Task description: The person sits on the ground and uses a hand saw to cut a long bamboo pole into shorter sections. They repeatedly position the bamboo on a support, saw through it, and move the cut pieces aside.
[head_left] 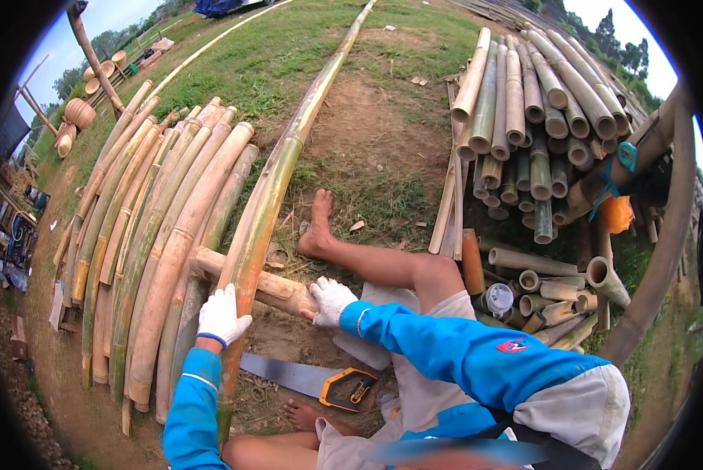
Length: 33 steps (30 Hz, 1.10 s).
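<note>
A long green-and-tan bamboo pole runs from near my lap far out across the grass. My left hand, in a white glove, is closed over its near part, thumb on the right side. Under the pole, crosswise, lies a short, thick bamboo piece. My right hand, gloved too, grips the right end of that piece; some of its fingers are hidden. On the ground below my hands rests a handsaw with a yellow-and-black handle, touched by neither hand.
Bamboo poles lie side by side on my left. A tall stack of cut bamboo stands at the right, with shorter offcuts and a clear plastic cup below it. A tape measure hangs on a bent post. My bare foot is beside the pole.
</note>
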Each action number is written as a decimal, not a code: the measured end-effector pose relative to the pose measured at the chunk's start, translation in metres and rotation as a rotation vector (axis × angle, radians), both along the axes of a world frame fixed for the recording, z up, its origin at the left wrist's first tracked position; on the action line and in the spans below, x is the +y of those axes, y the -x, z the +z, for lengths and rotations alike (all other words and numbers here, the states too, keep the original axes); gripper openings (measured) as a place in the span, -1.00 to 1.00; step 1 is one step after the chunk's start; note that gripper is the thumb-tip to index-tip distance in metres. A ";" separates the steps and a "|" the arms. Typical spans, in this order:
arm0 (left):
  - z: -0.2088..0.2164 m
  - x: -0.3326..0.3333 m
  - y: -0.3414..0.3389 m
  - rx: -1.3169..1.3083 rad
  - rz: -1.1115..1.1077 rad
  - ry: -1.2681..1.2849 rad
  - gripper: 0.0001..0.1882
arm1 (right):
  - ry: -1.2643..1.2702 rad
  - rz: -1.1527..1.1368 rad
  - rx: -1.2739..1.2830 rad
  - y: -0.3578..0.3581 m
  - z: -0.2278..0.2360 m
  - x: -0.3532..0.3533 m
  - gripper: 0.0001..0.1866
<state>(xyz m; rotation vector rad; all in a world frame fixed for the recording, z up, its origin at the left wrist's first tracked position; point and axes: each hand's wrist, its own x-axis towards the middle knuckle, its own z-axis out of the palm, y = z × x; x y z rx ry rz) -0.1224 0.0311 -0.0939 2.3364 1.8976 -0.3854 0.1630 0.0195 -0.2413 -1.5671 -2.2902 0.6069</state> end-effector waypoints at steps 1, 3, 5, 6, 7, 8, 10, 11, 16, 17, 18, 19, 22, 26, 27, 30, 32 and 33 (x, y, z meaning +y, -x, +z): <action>-0.010 0.002 -0.004 -0.015 0.008 -0.081 0.01 | 0.003 0.002 -0.007 0.000 0.000 0.000 -0.20; -0.029 0.007 -0.009 -0.006 0.089 -0.163 0.01 | 0.002 0.005 -0.030 0.001 -0.001 0.001 -0.19; -0.042 0.015 -0.011 -0.009 0.111 -0.215 0.01 | -0.023 0.010 -0.014 0.002 -0.001 0.001 -0.19; -0.047 0.019 -0.013 0.006 0.116 -0.243 0.01 | -0.018 0.015 -0.021 0.002 -0.002 0.002 -0.20; -0.052 0.024 -0.015 -0.023 0.105 -0.293 0.01 | -0.029 0.013 -0.036 0.003 -0.002 0.002 -0.20; -0.056 0.030 -0.020 -0.053 0.093 -0.354 0.01 | -0.054 0.021 -0.021 0.004 -0.002 0.002 -0.20; -0.064 0.041 -0.031 -0.072 0.111 -0.424 0.01 | -0.038 0.009 -0.049 0.006 -0.003 0.002 -0.21; -0.068 0.048 -0.037 -0.062 0.141 -0.430 0.01 | -0.047 0.005 -0.055 0.006 -0.003 0.002 -0.20; -0.075 0.066 -0.050 -0.076 0.274 -0.467 -0.02 | -0.044 0.014 -0.058 0.008 -0.001 0.001 -0.17; -0.076 0.065 -0.050 -0.120 0.282 -0.490 -0.03 | -0.019 0.011 -0.074 0.008 0.000 0.001 -0.16; -0.077 0.062 -0.048 -0.148 0.262 -0.506 -0.04 | -0.053 0.016 -0.067 0.009 0.001 0.001 -0.17; -0.078 0.058 -0.047 -0.171 0.245 -0.549 -0.06 | -0.065 0.013 -0.069 0.008 0.002 0.001 -0.18; -0.084 0.043 -0.041 -0.255 0.195 -0.602 -0.13 | -0.023 0.013 -0.088 0.009 0.004 0.002 -0.18; -0.095 0.013 -0.030 -0.274 0.128 -0.709 -0.18 | -0.020 -0.021 -0.121 0.012 0.000 0.001 -0.20; -0.097 0.003 -0.027 -0.267 0.123 -0.752 -0.19 | -0.070 -0.017 -0.130 0.014 -0.002 0.000 -0.21; -0.101 -0.033 -0.017 -0.224 0.185 -0.762 -0.10 | -0.093 -0.016 -0.142 0.015 -0.008 0.001 -0.21; -0.101 -0.055 -0.009 -0.178 0.247 -0.687 0.03 | -0.110 -0.015 -0.114 0.015 -0.014 0.003 -0.23; -0.100 -0.066 -0.005 -0.169 0.261 -0.760 0.08 | -0.132 -0.005 -0.093 0.015 -0.017 0.004 -0.24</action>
